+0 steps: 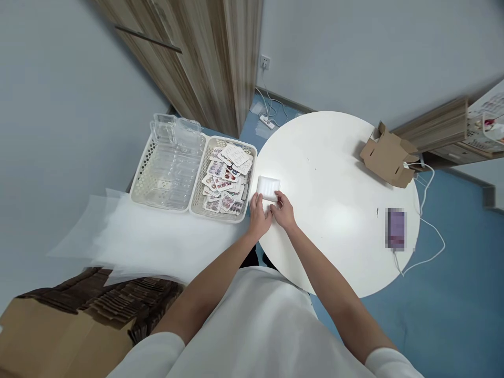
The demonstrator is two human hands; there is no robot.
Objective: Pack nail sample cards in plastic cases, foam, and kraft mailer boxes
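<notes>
A small white wrapped packet (269, 185) lies on the near left part of a round white table (334, 168). My left hand (259, 216) is at its near left corner, fingers curled against the edge. At the near right corner my right hand (284, 212) grips the packet, with the index finger on top. Both thumbs point toward each other just in front of the packet. What is inside the wrapping is hidden. Just left of my hands stands a white basket (252, 157) heaped with cards of press-on nails (226, 184).
A second basket (136, 181) holds clear plastic trays (177, 173). Translucent white sheets (157, 239) lie before the baskets, above a carton (59, 336) of brown folded cardboard. An open cardboard box (388, 157) and a pixelated purple object (397, 229) with a white cable (437, 257) are on the table's right side.
</notes>
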